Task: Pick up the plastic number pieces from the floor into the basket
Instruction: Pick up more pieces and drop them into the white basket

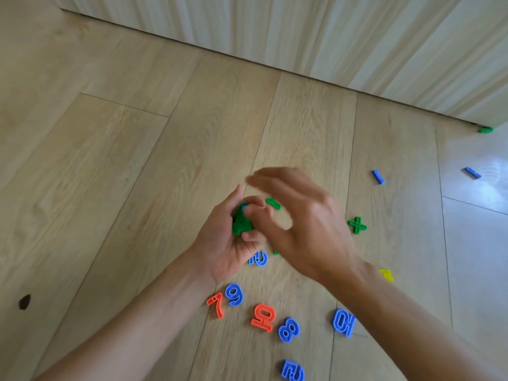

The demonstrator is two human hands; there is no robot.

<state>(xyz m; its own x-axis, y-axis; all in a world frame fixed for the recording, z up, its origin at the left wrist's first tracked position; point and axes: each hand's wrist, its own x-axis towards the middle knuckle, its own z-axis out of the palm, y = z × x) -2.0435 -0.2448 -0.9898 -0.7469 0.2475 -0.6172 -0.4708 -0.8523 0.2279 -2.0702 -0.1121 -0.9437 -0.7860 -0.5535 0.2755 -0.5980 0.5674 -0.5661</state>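
Left hand [231, 243] up off the floor, palm turned up, fingers curled round a clutch of green pieces [242, 221] with a hint of blue tucked among them, and that grip is closed. Right hand [299, 224] hovers just beside it, fingers spread and loose, holding nothing, its outline smeared with blur. Take the blue 9 [234, 294] as the landmark on the wooden floor [137, 160]: an orange 7 [215, 304] lies touching or nearly touching its left side, an orange piece [263, 317] sits near on the right, and a blue 8 [288, 329] lies just beyond that one. Farther right of the 9, partly under the right forearm, a blue 0-shaped piece [343, 322]. Nearer the camera than the 9, a blue piece [292, 370] at the bottom edge. Beyond the 9, peeking from under the left hand, a blue 2 [258, 259]. Well beyond and to the right, a green plus sign [357, 225], a small green piece [273, 203] between the two hands, a yellow piece [387, 275] by the right wrist, two blue bars [378, 177] [472, 172], and a green piece [485, 130] by the pale wall [330, 37].
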